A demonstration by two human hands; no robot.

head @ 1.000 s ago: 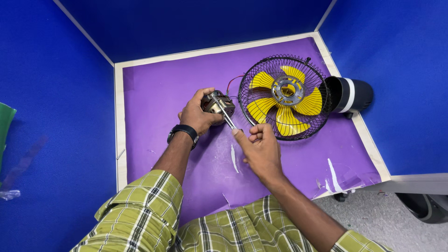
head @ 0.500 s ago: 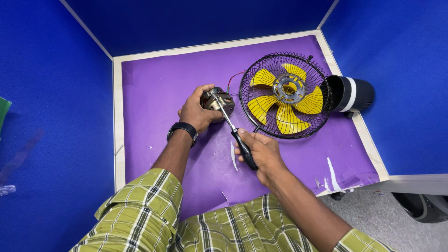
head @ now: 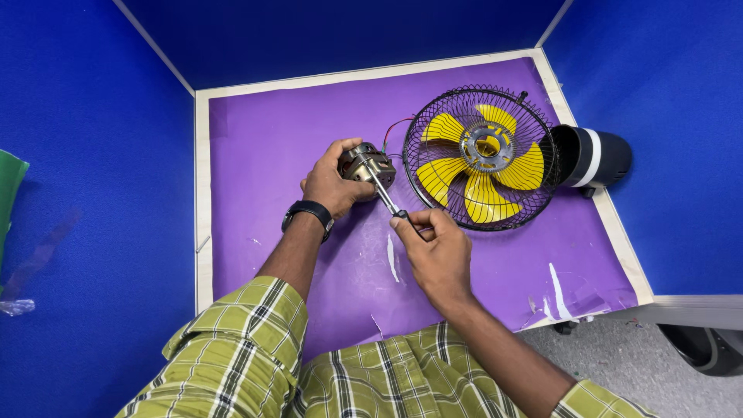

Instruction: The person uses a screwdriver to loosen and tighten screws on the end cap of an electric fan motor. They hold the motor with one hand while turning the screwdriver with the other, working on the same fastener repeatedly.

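Note:
My left hand point(head: 333, 184) grips a small metal fan motor point(head: 367, 165) with red and black wires, held on the purple mat point(head: 263, 139). My right hand point(head: 437, 249) is closed around the black handle of a screwdriver point(head: 385, 195), whose metal shaft points up-left onto the motor. A black watch sits on my left wrist. Just right of the motor lies a black wire fan guard point(head: 481, 157) with yellow blades point(head: 474, 182) inside it.
A black cylindrical fan housing with a white band point(head: 594, 157) lies at the mat's right edge, behind the guard. Blue partition walls enclose the table on three sides. White scuffs mark the mat near the front. A green object point(head: 9, 186) shows at far left.
My right hand has shifted on the screwdriver handle and turned slightly; the shaft stays on the motor. My left hand keeps its hold on the motor.

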